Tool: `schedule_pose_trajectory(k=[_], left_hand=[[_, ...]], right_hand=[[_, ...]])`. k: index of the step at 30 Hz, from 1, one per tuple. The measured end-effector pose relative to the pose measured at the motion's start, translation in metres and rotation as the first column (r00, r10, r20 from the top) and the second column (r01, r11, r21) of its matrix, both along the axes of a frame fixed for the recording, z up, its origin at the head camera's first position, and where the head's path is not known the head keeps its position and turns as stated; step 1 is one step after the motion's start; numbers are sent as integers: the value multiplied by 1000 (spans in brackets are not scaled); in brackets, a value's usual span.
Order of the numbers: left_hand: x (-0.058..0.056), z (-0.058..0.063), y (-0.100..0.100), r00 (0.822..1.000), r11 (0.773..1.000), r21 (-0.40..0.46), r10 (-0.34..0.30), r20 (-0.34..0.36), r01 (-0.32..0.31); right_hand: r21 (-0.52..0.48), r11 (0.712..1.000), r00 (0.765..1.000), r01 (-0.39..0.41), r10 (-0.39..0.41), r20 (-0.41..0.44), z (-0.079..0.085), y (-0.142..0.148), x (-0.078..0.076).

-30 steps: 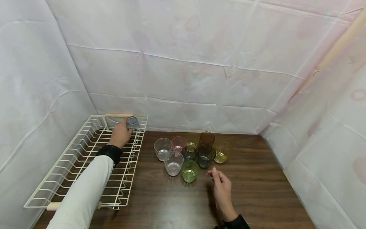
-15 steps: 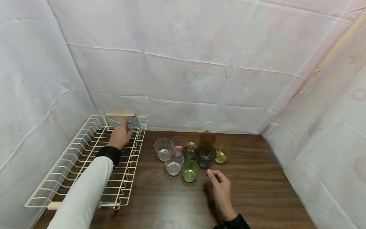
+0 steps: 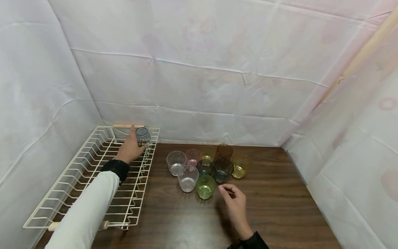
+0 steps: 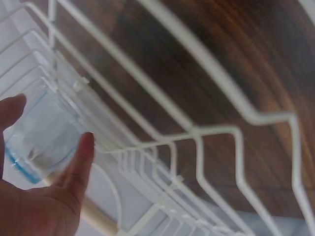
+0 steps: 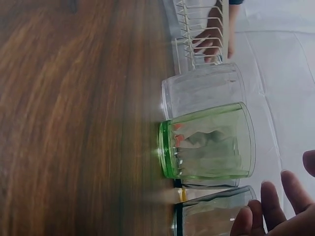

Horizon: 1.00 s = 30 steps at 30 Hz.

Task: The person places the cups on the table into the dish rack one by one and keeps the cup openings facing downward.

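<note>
A blue-tinted drinking glass (image 3: 143, 136) stands upside down in the far right corner of the white wire dish rack (image 3: 128, 193). My left hand (image 3: 129, 148) is right beside it, thumb and forefinger straight and spread on either side; the left wrist view shows this glass (image 4: 44, 130) between the two digits. Over the table, my right hand (image 3: 234, 207) hovers with loosely bent fingers and nothing in them, just right of a green glass (image 3: 205, 187). In the right wrist view its fingertips (image 5: 270, 196) are close to the rim of a dark grey glass (image 5: 211, 214).
Several more glasses stand upright in a cluster: clear glasses (image 3: 188, 179) on the left, a pink glass (image 3: 193, 157) and a brown glass (image 3: 224, 152) behind, a yellow glass (image 3: 240, 167) on the right. White sheeting (image 3: 199, 90) hangs behind the wooden table (image 3: 280, 207).
My left thumb and forefinger have spread away from the blue-tinted glass, which stays in the rack. My right hand has shifted slightly left, toward the green glass, its fingers loosening.
</note>
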State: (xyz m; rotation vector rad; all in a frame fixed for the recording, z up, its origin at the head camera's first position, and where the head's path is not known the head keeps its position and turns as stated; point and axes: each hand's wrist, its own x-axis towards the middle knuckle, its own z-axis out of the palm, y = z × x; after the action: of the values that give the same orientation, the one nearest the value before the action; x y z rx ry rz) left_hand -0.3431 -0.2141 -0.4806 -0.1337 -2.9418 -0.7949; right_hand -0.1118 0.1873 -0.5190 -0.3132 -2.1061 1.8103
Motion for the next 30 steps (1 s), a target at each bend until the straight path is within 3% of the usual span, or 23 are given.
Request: schedule_pose_trajectory(k=[8, 14, 17, 22, 30], left_hand=[[17, 28, -5, 994, 998, -70, 15, 106, -8], [43, 53, -3, 994, 996, -89, 2, 109, 8], [62, 63, 3, 995, 993, -113, -31, 99, 42], [103, 82, 23, 992, 985, -133, -97, 81, 107], [170, 100, 63, 966, 964, -64, -258, -18, 257]], right_hand=[[188, 980, 995, -64, 76, -59, -1, -13, -3], [376, 921, 993, -105, 115, -4, -3, -19, -6], [464, 875, 988, -138, 151, 9, -4, -20, -8], [553, 809, 977, -199, 211, 41, -6, -20, -10], [584, 764, 960, -274, 251, 122, -6, -21, -14]])
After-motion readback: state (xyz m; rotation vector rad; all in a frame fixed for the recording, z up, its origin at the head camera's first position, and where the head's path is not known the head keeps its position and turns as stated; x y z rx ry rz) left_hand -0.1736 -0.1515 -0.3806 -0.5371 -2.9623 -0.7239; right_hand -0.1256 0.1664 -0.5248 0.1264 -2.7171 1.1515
